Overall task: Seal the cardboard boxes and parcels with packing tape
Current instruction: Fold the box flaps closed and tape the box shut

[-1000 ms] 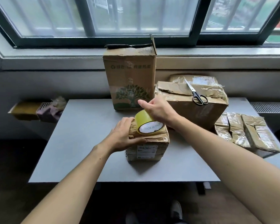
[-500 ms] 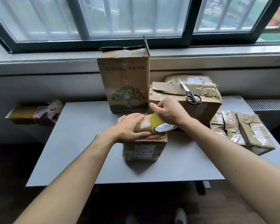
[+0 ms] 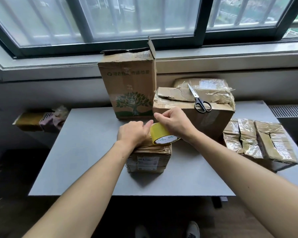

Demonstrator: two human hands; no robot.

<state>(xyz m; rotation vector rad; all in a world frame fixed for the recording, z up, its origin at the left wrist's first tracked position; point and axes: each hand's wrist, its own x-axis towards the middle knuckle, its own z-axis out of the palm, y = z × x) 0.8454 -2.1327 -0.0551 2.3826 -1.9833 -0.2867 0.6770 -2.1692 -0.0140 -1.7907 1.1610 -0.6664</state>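
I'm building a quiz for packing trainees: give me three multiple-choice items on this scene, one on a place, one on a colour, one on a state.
1. Where do the black-handled steel scissors lie? A) on the grey table B) on the wide brown cardboard box C) on the window sill
2. What colour is the roll of packing tape that the right hand grips? A) yellow B) red C) blue
3. How is the top of the tall cardboard box with the green tree print? A) taped shut B) crushed flat C) open, one flap upright
Answers: B, the scissors rest on that box's torn flaps; A, its band is yellow; C, a dark opening shows beside the raised flap.
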